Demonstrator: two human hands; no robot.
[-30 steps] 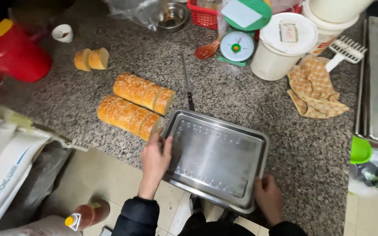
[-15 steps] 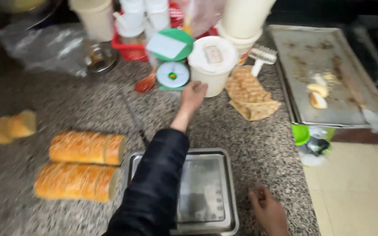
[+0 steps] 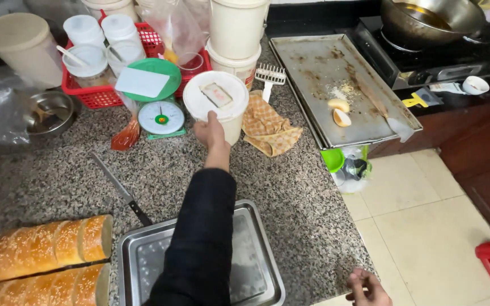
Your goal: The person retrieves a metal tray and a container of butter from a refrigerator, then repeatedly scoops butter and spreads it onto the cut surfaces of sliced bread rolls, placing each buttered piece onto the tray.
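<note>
The white lidded tub (image 3: 218,105) stands on the granite counter (image 3: 290,187), beside the green kitchen scale (image 3: 161,118). The left hand (image 3: 211,133) grips its near wall, fingers wrapped around the side, thumb at the lid edge. A folded checked cloth (image 3: 267,126) lies just right of this hand; a knife (image 3: 121,190) lies to its left. Below the forearm sits a steel tray (image 3: 256,266). The right hand (image 3: 368,288) rests at the counter's near edge, fingers loosely curled, holding nothing.
</note>
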